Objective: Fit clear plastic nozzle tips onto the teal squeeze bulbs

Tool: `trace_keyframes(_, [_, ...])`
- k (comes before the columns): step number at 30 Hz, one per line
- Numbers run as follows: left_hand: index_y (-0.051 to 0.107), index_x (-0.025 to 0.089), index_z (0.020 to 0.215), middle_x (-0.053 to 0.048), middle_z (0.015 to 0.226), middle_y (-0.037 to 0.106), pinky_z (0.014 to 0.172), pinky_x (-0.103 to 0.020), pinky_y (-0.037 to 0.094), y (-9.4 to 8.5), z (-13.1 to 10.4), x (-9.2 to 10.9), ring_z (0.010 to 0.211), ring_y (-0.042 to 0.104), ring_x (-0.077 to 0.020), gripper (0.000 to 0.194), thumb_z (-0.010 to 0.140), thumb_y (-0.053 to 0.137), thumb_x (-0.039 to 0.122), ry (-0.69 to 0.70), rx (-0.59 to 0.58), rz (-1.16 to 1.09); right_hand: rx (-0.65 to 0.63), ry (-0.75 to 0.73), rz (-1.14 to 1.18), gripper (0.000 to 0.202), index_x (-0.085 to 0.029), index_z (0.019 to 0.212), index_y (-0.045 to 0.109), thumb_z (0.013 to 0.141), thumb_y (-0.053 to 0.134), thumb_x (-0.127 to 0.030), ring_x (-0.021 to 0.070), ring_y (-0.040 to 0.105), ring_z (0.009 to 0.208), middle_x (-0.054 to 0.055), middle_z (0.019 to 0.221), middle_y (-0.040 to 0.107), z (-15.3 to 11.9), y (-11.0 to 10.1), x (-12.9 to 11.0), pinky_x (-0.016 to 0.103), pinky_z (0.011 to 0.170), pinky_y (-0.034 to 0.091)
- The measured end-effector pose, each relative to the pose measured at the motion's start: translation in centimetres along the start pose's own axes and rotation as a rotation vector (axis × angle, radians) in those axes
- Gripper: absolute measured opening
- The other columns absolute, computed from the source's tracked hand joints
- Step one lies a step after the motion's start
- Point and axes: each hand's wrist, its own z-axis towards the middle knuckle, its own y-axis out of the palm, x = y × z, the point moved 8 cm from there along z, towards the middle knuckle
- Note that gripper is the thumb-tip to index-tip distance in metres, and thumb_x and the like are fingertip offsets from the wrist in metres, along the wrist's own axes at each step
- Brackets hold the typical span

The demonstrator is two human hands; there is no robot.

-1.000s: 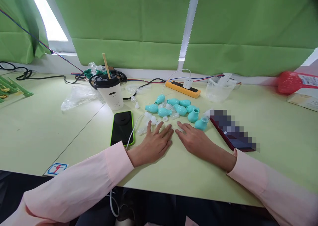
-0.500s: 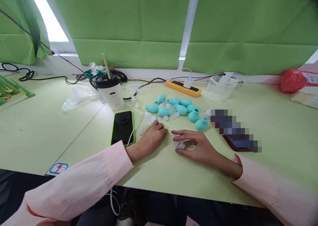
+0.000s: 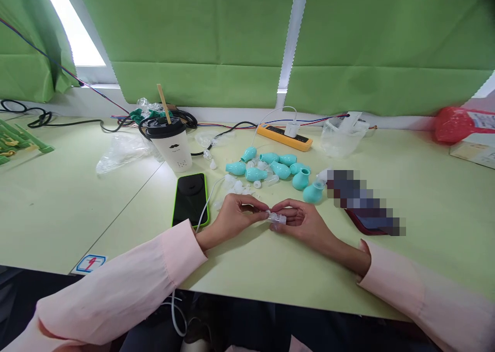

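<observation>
My right hand (image 3: 309,227) curls its fingers round a small clear plastic tube-like piece (image 3: 277,218) just above the table. The fingers of my left hand (image 3: 238,215) pinch together at the left end of that piece; whatever lies between them is too small to make out. Both sets of fingertips nearly meet. Beyond the hands lies a loose group of turquoise rubber bulbs (image 3: 256,174), some with an open neck facing me. Among them are small translucent plastic parts (image 3: 237,187) and a white ring-shaped part (image 3: 257,184).
A phone in a green case (image 3: 191,200) lies left of my hands, with a white cable beside it. Behind it stands a lidded paper cup (image 3: 174,148). An orange power strip (image 3: 284,137) and a clear plastic tub (image 3: 342,138) are at the back. A dark red-edged phone (image 3: 365,220) lies right.
My left hand has left the small parts and moved right, to the clear piece. The right hand has closed more round that piece, which is now turned sideways.
</observation>
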Motion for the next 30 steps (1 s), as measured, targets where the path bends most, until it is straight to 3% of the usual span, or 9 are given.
trace_keyframes(6, [0.066, 0.013, 0.072, -0.004, 0.071, 0.063, 0.062, -0.025, 0.047, 0.7, -0.2, -0.2, 0.066, 0.057, -0.0124, 0.012, 0.065, 0.063, 0.023, 0.012, -0.083, -0.082, -0.02, 0.018, 0.042, 0.029, -0.016, 0.076, 0.056, 0.053, 0.071, -0.022, 0.0157, 0.061, 0.072, 0.004, 0.08, 0.065, -0.3, 0.7, 0.2, 0.031, 0.068, 0.05])
trace_keyframes(15, [0.065, 0.015, 0.083, -0.005, 0.076, 0.06, 0.067, -0.027, 0.045, 0.9, -0.3, 0.9, 0.072, 0.054, -0.0132, 0.02, 0.073, 0.056, 0.029, 0.066, -0.104, 0.139, -0.01, -0.009, 0.139, 0.033, -0.017, 0.081, 0.055, 0.053, 0.072, -0.024, 0.0158, 0.061, 0.069, 0.003, 0.076, 0.065, -0.4, 0.6, 0.2, 0.031, 0.067, 0.05])
trace_keyframes(19, [0.066, 0.015, 0.083, -0.006, 0.074, 0.058, 0.065, -0.027, 0.044, 0.8, -0.6, 2.1, 0.07, 0.052, -0.0128, 0.019, 0.074, 0.054, 0.028, 0.164, -0.074, 0.286, -0.015, 0.008, 0.155, 0.04, -0.018, 0.088, 0.05, 0.055, 0.071, -0.024, 0.0154, 0.062, 0.065, 0.004, 0.077, 0.065, -0.5, 0.6, 0.1, 0.032, 0.065, 0.051])
trace_keyframes(24, [0.066, 0.015, 0.081, -0.006, 0.072, 0.058, 0.064, -0.028, 0.043, 0.9, -1.2, 3.8, 0.071, 0.049, -0.0136, 0.017, 0.076, 0.051, 0.023, 0.422, -0.03, 0.443, -0.018, 0.001, 0.169, 0.038, -0.017, 0.088, 0.05, 0.057, 0.069, -0.028, 0.0158, 0.062, 0.061, 0.004, 0.075, 0.065, -0.4, 0.7, -0.1, 0.034, 0.064, 0.052])
trace_keyframes(30, [0.064, 0.011, 0.084, -0.008, 0.071, 0.057, 0.064, -0.028, 0.043, 1.3, -1.7, 4.3, 0.072, 0.046, -0.0142, 0.019, 0.078, 0.048, 0.02, 0.529, -0.04, 0.534, -0.043, -0.015, 0.176, 0.035, -0.016, 0.086, 0.05, 0.059, 0.068, -0.029, 0.0144, 0.061, 0.057, 0.001, 0.064, 0.063, -0.3, 0.8, -0.2, 0.031, 0.058, 0.051])
